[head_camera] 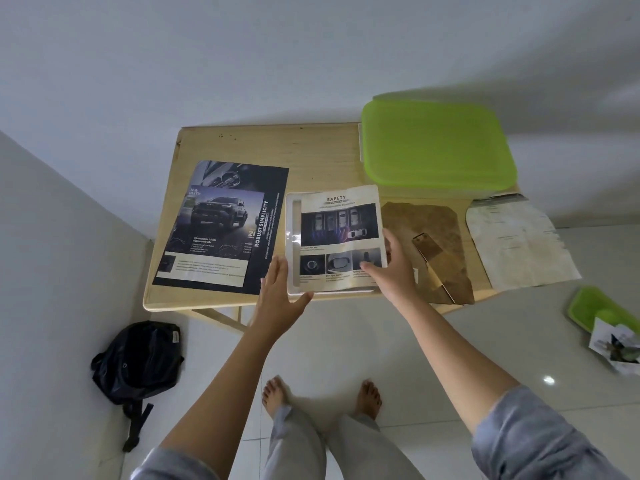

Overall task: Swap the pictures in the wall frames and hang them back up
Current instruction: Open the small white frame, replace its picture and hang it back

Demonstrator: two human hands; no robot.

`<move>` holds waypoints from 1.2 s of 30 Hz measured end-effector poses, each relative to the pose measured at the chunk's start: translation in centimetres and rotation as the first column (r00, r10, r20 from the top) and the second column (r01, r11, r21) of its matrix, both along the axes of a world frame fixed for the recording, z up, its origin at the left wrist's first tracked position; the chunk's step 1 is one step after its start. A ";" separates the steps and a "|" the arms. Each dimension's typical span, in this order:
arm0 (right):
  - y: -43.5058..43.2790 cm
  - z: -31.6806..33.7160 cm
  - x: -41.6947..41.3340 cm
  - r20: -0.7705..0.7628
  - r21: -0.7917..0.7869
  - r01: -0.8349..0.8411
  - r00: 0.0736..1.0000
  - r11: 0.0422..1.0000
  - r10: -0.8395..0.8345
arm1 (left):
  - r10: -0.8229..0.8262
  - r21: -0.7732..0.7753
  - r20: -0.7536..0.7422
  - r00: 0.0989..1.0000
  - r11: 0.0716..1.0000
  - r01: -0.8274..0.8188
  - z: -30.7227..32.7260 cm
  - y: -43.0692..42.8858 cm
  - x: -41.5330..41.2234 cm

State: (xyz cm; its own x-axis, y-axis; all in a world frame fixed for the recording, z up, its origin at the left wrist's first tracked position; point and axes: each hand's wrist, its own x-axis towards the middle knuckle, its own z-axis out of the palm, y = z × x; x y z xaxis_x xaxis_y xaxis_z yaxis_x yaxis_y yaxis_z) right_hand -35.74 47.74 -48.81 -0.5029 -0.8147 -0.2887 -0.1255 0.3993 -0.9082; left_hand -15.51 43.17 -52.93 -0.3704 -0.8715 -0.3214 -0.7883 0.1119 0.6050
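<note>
A white picture frame (293, 233) lies flat on the wooden table (322, 157) with a "SAFETY" car leaflet (341, 233) laid over it. My right hand (393, 268) pinches the leaflet's lower right corner. My left hand (278, 289) grips the frame's lower left corner, thumb under its front edge. A dark car poster (221, 226) with a smaller car picture on top lies to the left. The frame's brown backing board (429, 240), stand flap raised, lies to the right.
A green-lidded plastic box (438, 143) sits at the table's back right. A pale sheet (519, 240) overhangs the right edge. A black backpack (138, 362) lies on the tiled floor at left. A green lid with paper scraps (609, 323) lies at right.
</note>
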 end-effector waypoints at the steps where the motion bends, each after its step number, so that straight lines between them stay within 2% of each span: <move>1: 0.5 0.2 -0.9 0.000 -0.009 0.017 1.000 1.000 -0.017 | 0.013 0.002 -0.002 1.000 1.000 -0.013 0.1 0.2 -0.2; 4: 2.5 0.2 -3.8 -0.005 0.012 0.080 0.997 0.997 -0.080 | 0.068 0.011 -0.006 0.998 0.998 -0.068 0.2 0.6 -0.5; 7: 5.1 -0.3 -7.2 -0.139 0.052 0.177 0.976 0.983 -0.169 | 0.105 0.013 -0.014 0.994 0.994 -0.105 0.2 0.9 -0.9; 13: 9.4 -1.6 -13.8 -0.290 0.055 0.465 0.854 0.883 -0.432 | 0.189 -0.004 -0.055 0.980 0.982 -0.190 0.9 1.9 -2.1; 19: 10.7 -1.8 -19.5 -0.432 0.035 0.545 0.764 0.838 -0.479 | 0.299 0.030 -0.086 0.950 0.954 -0.298 1.2 2.0 -3.8; 22: 10.7 -1.3 -21.3 -0.505 0.038 0.528 0.743 0.848 -0.440 | 0.321 0.033 -0.081 0.944 0.947 -0.319 1.1 2.0 -3.9; 25: 10.4 -1.2 -21.8 -0.579 0.135 0.512 0.735 0.848 -0.352 | 0.335 0.021 -0.096 0.937 0.942 -0.334 1.1 2.1 -4.0; 27: 10.3 -1.7 -21.8 -0.600 0.143 0.468 0.741 0.872 -0.300 | 0.355 0.024 -0.102 0.929 0.935 -0.354 0.9 2.3 -4.6; 31: 8.9 -2.9 -18.5 -0.616 0.103 0.256 0.775 0.961 -0.140 | 0.418 0.060 -0.135 0.898 0.909 -0.414 0.6 2.1 -4.6; 34: 8.3 -4.0 -17.5 -0.666 0.193 0.081 0.743 0.978 0.070 | 0.452 0.067 -0.158 0.878 0.892 -0.447 0.4 2.4 -5.0; 36: 8.3 -4.5 -18.1 -0.683 0.279 0.077 0.717 0.957 0.141 | 0.466 0.072 -0.172 0.868 0.885 -0.461 0.3 2.5 -5.0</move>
State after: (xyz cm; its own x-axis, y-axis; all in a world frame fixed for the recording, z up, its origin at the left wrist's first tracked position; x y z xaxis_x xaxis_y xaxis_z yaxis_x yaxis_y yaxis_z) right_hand -53.79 56.04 -53.32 -0.6230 -0.7783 -0.0788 -0.6886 0.5935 -0.4166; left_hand -20.50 45.64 -52.66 0.0206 -0.9489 -0.3148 -0.6234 -0.2584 0.7380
